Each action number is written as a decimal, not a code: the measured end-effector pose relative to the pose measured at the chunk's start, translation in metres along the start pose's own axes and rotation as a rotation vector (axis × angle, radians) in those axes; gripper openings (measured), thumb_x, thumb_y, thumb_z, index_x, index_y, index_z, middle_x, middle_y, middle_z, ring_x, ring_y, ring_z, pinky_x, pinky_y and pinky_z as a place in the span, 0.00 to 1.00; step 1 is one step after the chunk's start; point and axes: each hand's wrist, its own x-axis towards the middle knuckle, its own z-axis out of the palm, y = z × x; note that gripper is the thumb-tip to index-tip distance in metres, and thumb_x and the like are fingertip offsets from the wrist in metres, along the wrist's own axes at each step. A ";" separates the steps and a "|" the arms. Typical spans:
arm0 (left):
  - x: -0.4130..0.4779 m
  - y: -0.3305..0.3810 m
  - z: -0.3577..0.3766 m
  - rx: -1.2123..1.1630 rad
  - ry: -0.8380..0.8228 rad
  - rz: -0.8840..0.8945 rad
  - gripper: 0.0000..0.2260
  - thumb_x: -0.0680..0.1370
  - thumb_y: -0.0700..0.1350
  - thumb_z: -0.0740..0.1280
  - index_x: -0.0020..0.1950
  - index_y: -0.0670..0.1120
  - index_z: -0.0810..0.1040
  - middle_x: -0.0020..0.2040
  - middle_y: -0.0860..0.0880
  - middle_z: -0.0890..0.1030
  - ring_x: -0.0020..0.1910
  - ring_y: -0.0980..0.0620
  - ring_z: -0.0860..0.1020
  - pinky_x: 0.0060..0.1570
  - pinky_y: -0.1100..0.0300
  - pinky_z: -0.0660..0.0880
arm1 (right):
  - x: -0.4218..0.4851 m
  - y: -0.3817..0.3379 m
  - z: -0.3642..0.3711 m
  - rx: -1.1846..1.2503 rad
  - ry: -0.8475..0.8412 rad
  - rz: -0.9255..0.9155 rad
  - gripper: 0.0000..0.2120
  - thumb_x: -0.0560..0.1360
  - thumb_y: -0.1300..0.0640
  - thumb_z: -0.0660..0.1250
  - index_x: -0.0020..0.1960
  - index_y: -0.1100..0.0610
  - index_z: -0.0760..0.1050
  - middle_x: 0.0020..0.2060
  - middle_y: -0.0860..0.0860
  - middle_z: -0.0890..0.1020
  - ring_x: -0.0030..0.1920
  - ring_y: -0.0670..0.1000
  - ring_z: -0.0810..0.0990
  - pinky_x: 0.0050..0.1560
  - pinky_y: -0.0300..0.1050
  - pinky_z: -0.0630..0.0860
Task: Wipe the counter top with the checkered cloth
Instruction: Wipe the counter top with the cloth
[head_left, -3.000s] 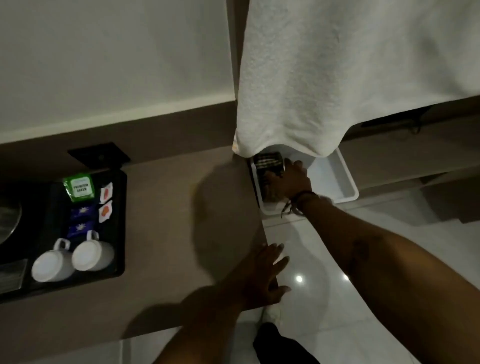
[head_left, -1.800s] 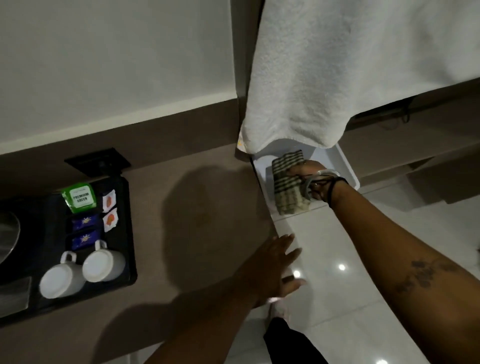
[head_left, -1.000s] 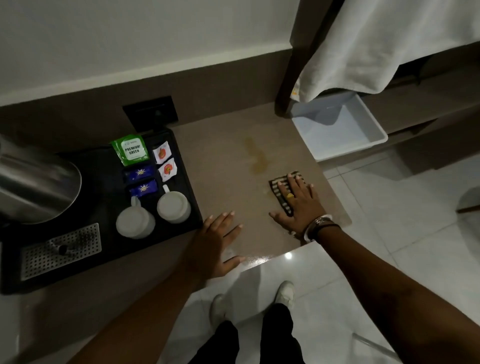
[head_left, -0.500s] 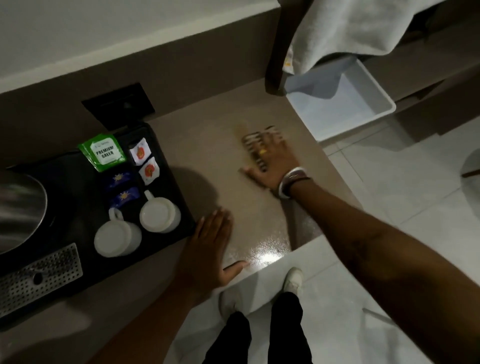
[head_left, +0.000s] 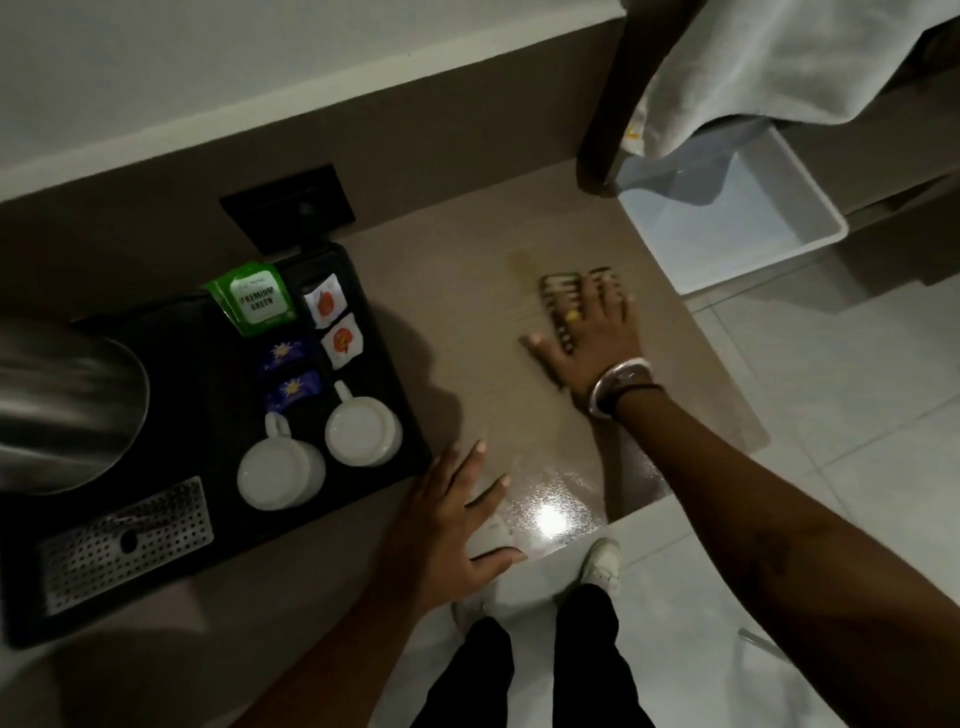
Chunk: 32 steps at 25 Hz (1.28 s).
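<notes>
Checkered cloth: small, dark and light checks, folded flat on the counter top, mostly hidden under a flat-pressed hand, edges showing at fingers and thumb side. Lies toward the counter's right side, just beside a yellowish stain. Counter top: brown, smooth, glossy glare spot near front edge.

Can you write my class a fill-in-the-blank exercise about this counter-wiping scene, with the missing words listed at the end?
1. The right hand presses the checkered cloth flat on the ____.
2. The left hand rests open near the counter's front edge and holds ____.
3. On the black tray stand ____ white cups.
4. The green packet is printed with the words "Premium ____".

Missing words: counter top; nothing; two; Green
</notes>
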 end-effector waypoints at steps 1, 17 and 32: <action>0.000 0.000 -0.001 0.018 -0.009 0.004 0.35 0.75 0.73 0.66 0.74 0.52 0.75 0.82 0.44 0.63 0.80 0.39 0.59 0.73 0.44 0.61 | -0.016 -0.012 0.008 -0.025 -0.019 -0.118 0.39 0.78 0.25 0.47 0.84 0.42 0.52 0.84 0.56 0.53 0.84 0.62 0.48 0.80 0.67 0.49; 0.002 0.003 -0.007 0.141 -0.057 0.087 0.30 0.78 0.70 0.63 0.72 0.52 0.78 0.78 0.45 0.70 0.76 0.36 0.68 0.71 0.35 0.64 | -0.098 -0.010 0.032 -0.095 -0.038 -0.412 0.34 0.80 0.28 0.48 0.83 0.40 0.54 0.84 0.52 0.56 0.84 0.59 0.51 0.78 0.70 0.50; 0.001 0.001 -0.003 0.060 0.003 0.067 0.29 0.77 0.69 0.66 0.70 0.52 0.80 0.78 0.45 0.70 0.76 0.36 0.68 0.71 0.35 0.65 | -0.121 0.028 0.026 -0.040 0.004 -0.361 0.31 0.82 0.31 0.46 0.82 0.39 0.54 0.83 0.51 0.57 0.84 0.55 0.47 0.79 0.67 0.54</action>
